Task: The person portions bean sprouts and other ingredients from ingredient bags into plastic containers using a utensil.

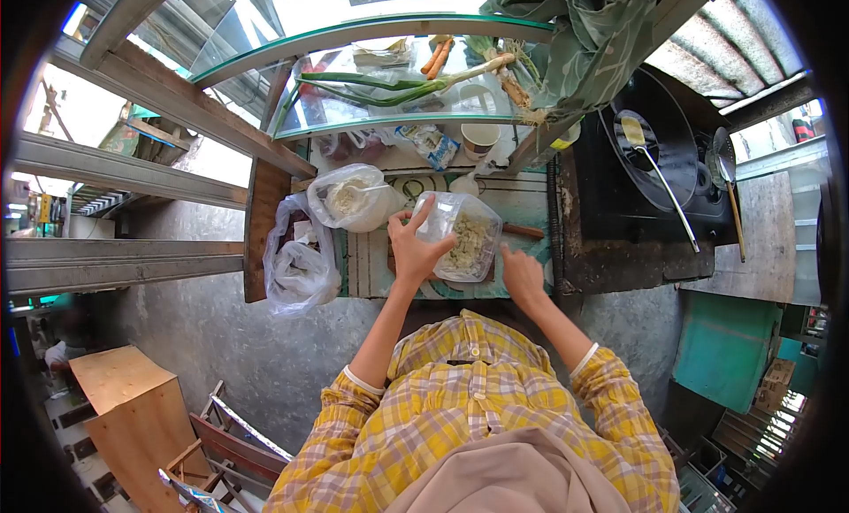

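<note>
My left hand (414,249) grips the near edge of a clear plastic bag (464,234) with pale chopped food inside, holding its mouth up above a small counter (522,203). My right hand (520,279) rests just right of the bag, fingers curled near its lower corner; I cannot tell if it holds anything. A knife handle (523,232) pokes out from behind the bag on the right.
Another knotted clear bag (351,197) of pale food lies left of the held one. A crumpled plastic bag (296,265) hangs at the counter's left edge. Green onions (398,87) and carrots (438,57) lie on a glass shelf. A black wok (659,150) with ladles sits right.
</note>
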The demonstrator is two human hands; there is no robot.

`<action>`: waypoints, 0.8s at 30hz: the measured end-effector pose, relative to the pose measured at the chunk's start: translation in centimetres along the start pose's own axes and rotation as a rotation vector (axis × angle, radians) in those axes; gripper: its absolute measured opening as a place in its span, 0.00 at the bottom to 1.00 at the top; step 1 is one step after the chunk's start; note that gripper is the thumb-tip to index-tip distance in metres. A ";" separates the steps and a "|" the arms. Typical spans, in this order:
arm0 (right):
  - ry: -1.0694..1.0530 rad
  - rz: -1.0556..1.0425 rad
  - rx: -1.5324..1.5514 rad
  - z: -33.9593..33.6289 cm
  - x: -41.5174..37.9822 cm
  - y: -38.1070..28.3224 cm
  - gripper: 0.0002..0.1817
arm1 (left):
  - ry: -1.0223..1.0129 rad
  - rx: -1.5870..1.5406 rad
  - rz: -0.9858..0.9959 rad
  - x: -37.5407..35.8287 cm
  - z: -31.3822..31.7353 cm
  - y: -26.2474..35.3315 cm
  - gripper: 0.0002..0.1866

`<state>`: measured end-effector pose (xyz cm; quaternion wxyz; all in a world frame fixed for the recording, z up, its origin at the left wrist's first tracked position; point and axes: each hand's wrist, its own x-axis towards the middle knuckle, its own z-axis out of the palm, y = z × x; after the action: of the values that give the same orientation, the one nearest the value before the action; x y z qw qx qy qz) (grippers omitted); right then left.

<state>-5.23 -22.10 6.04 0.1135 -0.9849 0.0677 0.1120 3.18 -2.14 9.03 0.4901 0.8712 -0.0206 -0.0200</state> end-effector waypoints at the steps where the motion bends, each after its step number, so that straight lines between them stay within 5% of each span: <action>1: -0.024 0.017 0.029 1.2 -0.4 0.0 0.15 | 0.008 0.016 0.007 0.0 -0.1 0.1 0.38; 7: 0.009 -0.045 0.553 1.6 -2.2 0.8 0.12 | 0.006 -0.066 -0.019 0.7 -0.4 -1.0 0.39; 10: -0.011 -0.035 0.334 -3.9 -3.2 -0.6 0.14 | -0.026 -0.092 -0.058 1.2 -0.8 -1.5 0.39; 16: -0.088 -0.136 0.041 -0.5 -0.9 0.2 0.17 | -0.092 -0.097 -0.057 1.5 -1.2 -1.1 0.38; 22: 0.110 -0.037 0.019 -0.8 2.9 0.3 0.16 | -0.072 -0.105 -0.054 1.6 -1.0 -1.6 0.38; 24: 0.009 0.001 0.034 0.6 1.9 -0.2 0.16 | -0.015 -0.107 -0.059 1.3 -0.9 -2.2 0.38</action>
<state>-3.46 -21.95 5.07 0.1299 -0.9832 0.0705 0.1067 4.59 -0.28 7.59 0.5348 0.8439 0.0025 -0.0420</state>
